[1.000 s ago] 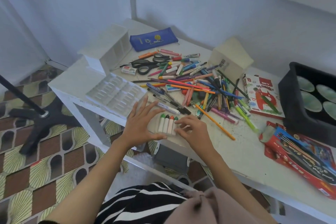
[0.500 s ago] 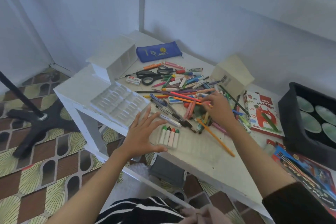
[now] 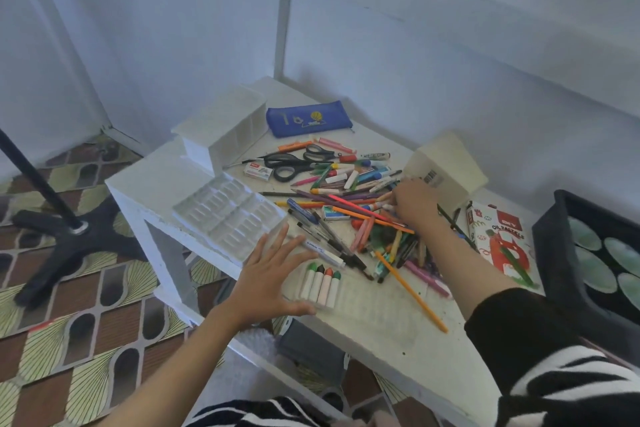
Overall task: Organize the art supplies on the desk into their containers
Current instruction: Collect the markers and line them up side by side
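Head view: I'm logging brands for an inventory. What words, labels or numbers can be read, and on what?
"OIL PASTELS": on the red and white box.
Barcode label on the cream box: too blurred to read.
Print on the blue pencil case, the small white box and the white pen: too small to read.

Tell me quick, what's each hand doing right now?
Left hand: open, fingers spread beside the crayons.
Right hand: in the pen pile, grip cannot be told.
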